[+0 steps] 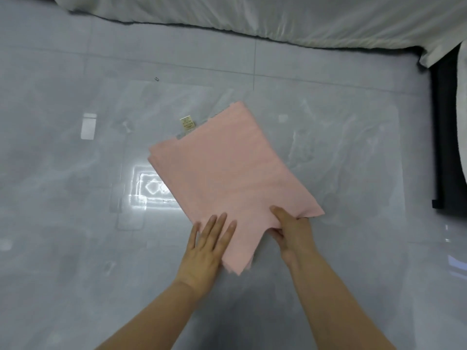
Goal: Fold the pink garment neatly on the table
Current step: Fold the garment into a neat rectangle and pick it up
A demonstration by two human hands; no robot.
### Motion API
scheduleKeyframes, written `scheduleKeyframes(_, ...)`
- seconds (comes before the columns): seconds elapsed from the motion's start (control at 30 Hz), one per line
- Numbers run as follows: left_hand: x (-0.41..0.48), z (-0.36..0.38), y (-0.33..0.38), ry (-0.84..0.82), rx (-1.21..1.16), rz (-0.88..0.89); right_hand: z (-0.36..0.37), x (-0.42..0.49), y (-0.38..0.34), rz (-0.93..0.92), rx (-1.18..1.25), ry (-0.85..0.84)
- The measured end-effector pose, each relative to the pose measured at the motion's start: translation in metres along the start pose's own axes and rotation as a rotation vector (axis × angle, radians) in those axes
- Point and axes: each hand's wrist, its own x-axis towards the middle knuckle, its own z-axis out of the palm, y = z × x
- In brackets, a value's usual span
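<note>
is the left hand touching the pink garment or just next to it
Touching. The head view shows the left hand with its straight fingers lying flat on the near edge of the pink garment.

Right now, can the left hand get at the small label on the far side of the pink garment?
Probably yes: the left hand lies flat on the pink garment, and only flat cloth lies before the label.

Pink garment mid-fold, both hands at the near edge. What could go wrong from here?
1. The right hand pinches only the near right edge of the pink garment; lifting it could pull the stacked layers out of line.
2. The table is glossy, so the stack may slide; only the flat left hand pins it.
3. The label sticks out at the far edge and may stay exposed.
</note>
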Motion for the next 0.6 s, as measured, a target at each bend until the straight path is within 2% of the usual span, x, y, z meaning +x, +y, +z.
scheduleKeyframes(0.07,0.013,-0.005,0.004,0.103,-0.102,-0.027,0.015,-0.013,-0.009,0.024,0.112,-0.012)
scheduleKeyframes(0.13,0.03,-0.02,0.011,0.205,-0.325,-0.094,0.033,-0.027,-0.02,0.031,0.171,-0.038)
scheduleKeyframes(0.23,0.044,-0.06,0.016,0.294,-0.914,-0.413,0.066,-0.04,-0.043,-0.035,0.192,-0.114)
scheduleKeyframes(0.3,0.051,-0.083,0.003,0.437,-1.209,-0.573,0.09,-0.036,-0.061,-0.134,0.128,-0.187)
scheduleKeyframes(0.37,0.062,-0.093,-0.026,0.583,-1.253,-0.675,0.112,-0.021,-0.072,-0.229,-0.025,-0.274)
scheduleKeyframes(0.4,0.069,-0.097,-0.042,0.577,-1.258,-0.741,0.12,-0.014,-0.076,-0.274,-0.171,-0.305)
scheduleKeyframes(0.47,0.082,-0.1,-0.069,0.483,-1.339,-0.881,0.126,0.004,-0.076,-0.382,-0.515,-0.314)
scheduleKeyframes(0.53,0.089,-0.094,-0.09,0.39,-1.346,-0.98,0.119,0.021,-0.07,-0.551,-0.76,-0.278)
scheduleKeyframes(0.6,0.091,-0.091,-0.1,0.363,-1.27,-0.971,0.105,0.036,-0.061,-0.778,-0.967,-0.182)
